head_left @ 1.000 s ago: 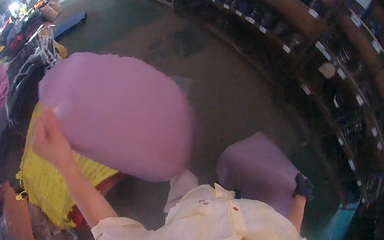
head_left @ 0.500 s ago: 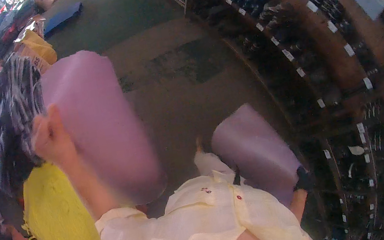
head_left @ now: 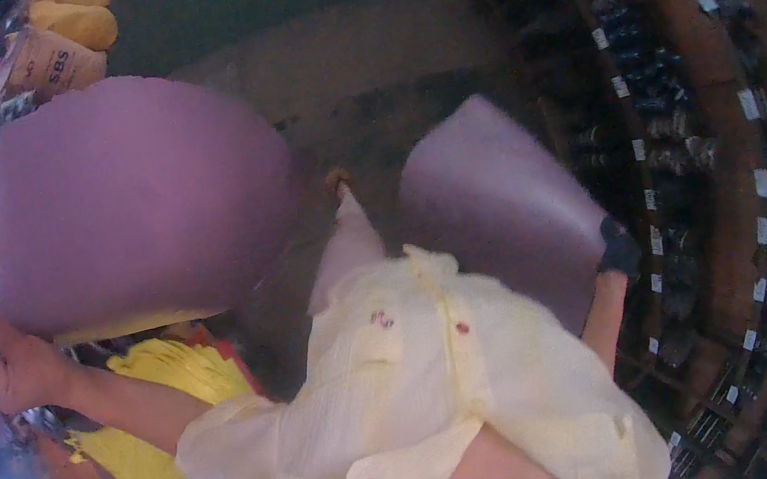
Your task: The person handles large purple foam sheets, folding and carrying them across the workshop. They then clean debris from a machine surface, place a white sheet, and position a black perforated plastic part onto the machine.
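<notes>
My left hand (head_left: pixel 14 362) grips the lower left edge of a large pale purple sheet (head_left: pixel 124 202) held up at my left. My right hand (head_left: pixel 618 249), dark like a glove, holds the lower corner of a second purple sheet (head_left: pixel 500 205) hanging at my right side. My pale yellow top (head_left: pixel 428 384) fills the lower middle, and one foot (head_left: pixel 338 181) shows on the floor between the two sheets.
Bright yellow cloth (head_left: pixel 153 410) and other coloured garments lie at the left below my arm. Stuffed sacks (head_left: pixel 62 45) sit at the upper left. Wooden shelves (head_left: pixel 683 88) packed with dark goods and white tags curve along the right. Brown floor (head_left: pixel 392 45) lies ahead.
The left purple sheet has swung up and spread wider across the upper left. My left hand has dropped lower in view. The right sheet has risen a little.
</notes>
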A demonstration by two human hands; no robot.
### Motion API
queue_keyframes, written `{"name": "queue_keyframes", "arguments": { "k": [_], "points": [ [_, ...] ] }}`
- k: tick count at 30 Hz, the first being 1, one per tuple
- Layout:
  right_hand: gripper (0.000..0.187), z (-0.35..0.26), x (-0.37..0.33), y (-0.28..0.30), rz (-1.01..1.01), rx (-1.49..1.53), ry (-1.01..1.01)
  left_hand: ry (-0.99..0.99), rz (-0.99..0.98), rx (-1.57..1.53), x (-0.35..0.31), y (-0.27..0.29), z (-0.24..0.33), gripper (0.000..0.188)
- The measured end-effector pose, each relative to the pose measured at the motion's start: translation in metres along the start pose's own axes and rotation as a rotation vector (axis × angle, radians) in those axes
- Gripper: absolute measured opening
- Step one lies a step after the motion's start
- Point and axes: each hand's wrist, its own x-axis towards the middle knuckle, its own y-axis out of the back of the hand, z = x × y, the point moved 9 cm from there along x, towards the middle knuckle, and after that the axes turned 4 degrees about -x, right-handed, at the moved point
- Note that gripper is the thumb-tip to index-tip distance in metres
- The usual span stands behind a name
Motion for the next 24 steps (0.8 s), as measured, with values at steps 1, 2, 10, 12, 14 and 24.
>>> {"name": "queue_keyframes", "arguments": {
  "k": [1, 2, 10, 12, 14, 24],
  "points": [
    [0.051, -0.027, 0.013, -0.022, -0.052, 0.317, -0.008, -0.035, 0.031, 0.078, 0.018, -0.032, -0.006, 0.024],
    [0.049, -0.058, 0.024, -0.035, -0.018, 0.122, 0.038, -0.047, 0.045, 0.126, 0.037, -0.068, -0.013, 0.024],
    [0.043, -0.324, 0.088, -0.140, 0.047, 0.278, 0.050, -0.331, 0.017, 0.411, 0.196, -0.394, -0.014, 0.021],
    [0.042, -0.412, 0.124, -0.189, -0.029, 0.095, 0.206, -0.262, -0.034, 0.615, 0.233, -0.460, -0.028, 0.021],
    [0.042, -0.501, 0.167, -0.244, -0.030, -0.142, 0.334, -0.285, -0.032, 0.775, 0.261, -0.513, -0.032, 0.024],
    [0.049, -0.896, 0.333, -0.481, -0.148, -0.395, 0.207, 0.043, 0.289, 0.265, 0.368, -0.784, -0.036, 0.017]
  ]
}}
